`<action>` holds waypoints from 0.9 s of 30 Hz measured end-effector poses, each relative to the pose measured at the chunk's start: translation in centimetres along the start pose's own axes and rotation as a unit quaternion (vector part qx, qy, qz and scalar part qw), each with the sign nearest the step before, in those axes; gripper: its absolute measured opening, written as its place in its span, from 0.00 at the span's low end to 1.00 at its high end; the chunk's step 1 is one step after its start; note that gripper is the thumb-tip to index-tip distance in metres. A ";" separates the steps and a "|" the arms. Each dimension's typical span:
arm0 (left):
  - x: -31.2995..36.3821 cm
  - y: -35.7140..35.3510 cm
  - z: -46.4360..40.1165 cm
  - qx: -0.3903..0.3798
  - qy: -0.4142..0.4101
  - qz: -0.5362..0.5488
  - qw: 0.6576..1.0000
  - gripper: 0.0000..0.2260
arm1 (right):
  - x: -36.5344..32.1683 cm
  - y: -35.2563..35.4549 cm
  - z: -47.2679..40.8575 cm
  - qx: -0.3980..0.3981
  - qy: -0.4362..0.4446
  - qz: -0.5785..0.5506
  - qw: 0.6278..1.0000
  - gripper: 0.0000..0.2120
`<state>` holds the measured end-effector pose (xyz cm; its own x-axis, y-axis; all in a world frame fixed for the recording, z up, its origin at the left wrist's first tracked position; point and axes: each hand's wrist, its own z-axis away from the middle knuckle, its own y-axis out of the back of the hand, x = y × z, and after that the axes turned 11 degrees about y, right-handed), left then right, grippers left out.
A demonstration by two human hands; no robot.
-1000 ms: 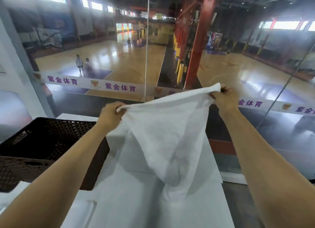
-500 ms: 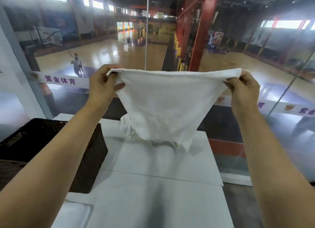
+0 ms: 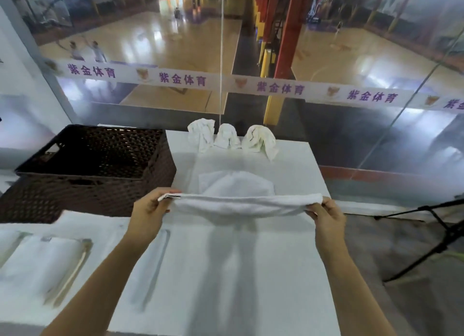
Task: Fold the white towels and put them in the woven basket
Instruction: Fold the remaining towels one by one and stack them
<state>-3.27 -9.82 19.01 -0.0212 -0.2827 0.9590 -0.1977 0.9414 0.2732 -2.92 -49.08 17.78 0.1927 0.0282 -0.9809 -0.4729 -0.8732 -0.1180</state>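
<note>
I hold a white towel (image 3: 241,203) stretched flat between both hands, low over the white table (image 3: 226,273). My left hand (image 3: 150,210) pinches its left corner and my right hand (image 3: 324,216) pinches its right corner. The far part of the towel lies on the table behind the stretched edge. Three crumpled white towels (image 3: 227,137) sit in a row at the table's far edge. The dark brown woven basket (image 3: 95,182) stands to the left of the towel, and nothing shows inside it.
A glass wall (image 3: 251,59) rises right behind the table, with a sports hall beyond it. A lower white surface at the left carries a folded white cloth (image 3: 42,265). A black stand's legs (image 3: 431,240) spread on the floor at the right.
Both hands have come down from chest height to just above the table, still holding the towel's corners. The towel's lower part now rests on the table. My view has tilted down.
</note>
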 end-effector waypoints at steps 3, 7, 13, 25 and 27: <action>-3.0 1.0 4.3 -0.018 0.009 -0.065 0.998 0.11 | 1.4 1.3 4.8 0.038 -0.035 0.044 0.998 0.06; -5.2 1.4 9.4 -0.015 0.106 -0.058 0.993 0.11 | 2.4 3.3 9.7 0.067 -0.064 0.061 0.994 0.12; -5.8 0.6 16.4 -0.025 0.186 -0.028 0.982 0.11 | 3.1 7.3 14.5 0.067 -0.113 0.119 0.984 0.17; -7.8 -0.8 20.4 0.082 0.266 -0.064 0.958 0.02 | 4.3 10.6 16.7 0.016 -0.139 0.161 0.977 0.05; -8.2 -0.8 19.7 0.080 0.266 -0.056 0.959 0.03 | 4.5 10.4 16.1 0.012 -0.142 0.162 0.976 0.04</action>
<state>-22.26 -11.87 9.42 0.5045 -0.2070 0.8382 -0.3178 0.8582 0.4032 -20.78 -50.17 9.61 -0.2158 -0.1113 -0.9701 -0.4902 -0.8469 0.2062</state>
